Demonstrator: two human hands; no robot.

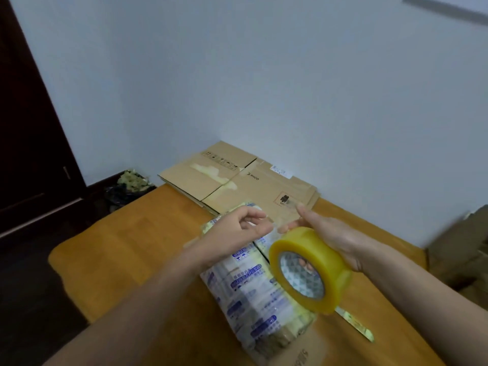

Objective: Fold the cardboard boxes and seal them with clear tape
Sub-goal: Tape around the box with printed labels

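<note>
The right hand (335, 239) is gripping the yellow-tinted tape roll (311, 244) in the air, fingertips curling into its core and the thumb sticking up. Just left of the roll, the left hand (235, 231) is pinching the clear free end of the tape (274, 222) between thumb and forefinger, its other fingers loosely bent. Directly under the roll, a box (253, 294) covered in blue-printed tape is lying on the wooden table (118, 247). Well beyond the roll, flattened cardboard boxes (237, 178) are lying stacked at the table's far edge against the wall.
</note>
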